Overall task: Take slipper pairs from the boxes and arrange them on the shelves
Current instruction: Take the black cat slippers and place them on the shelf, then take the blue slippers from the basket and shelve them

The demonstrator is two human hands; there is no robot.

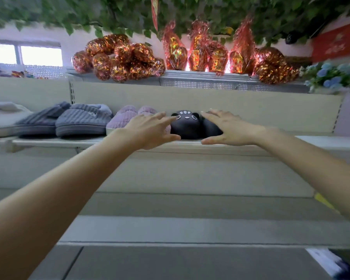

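Currently left hand (150, 131) and right hand (231, 128) are flanking the black slippers (187, 127), fingers spread, gripping nothing; contact unclear. Pair is sitting on the shelf (49, 141) just beside the lilac pair (124, 118). Probably handling soft and light; squeezing both outer sides together should be working.

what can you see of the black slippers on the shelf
The black slippers are a dark, soft-looking pair, toes facing out. The left one shows an animal face: white eyes, a nose, pale forehead marks and small ears. They sit side by side on the pale shelf, right of the lilac slippers. The open left hand reaches the face; the open right hand hides much of the other slipper. Contact is unclear.
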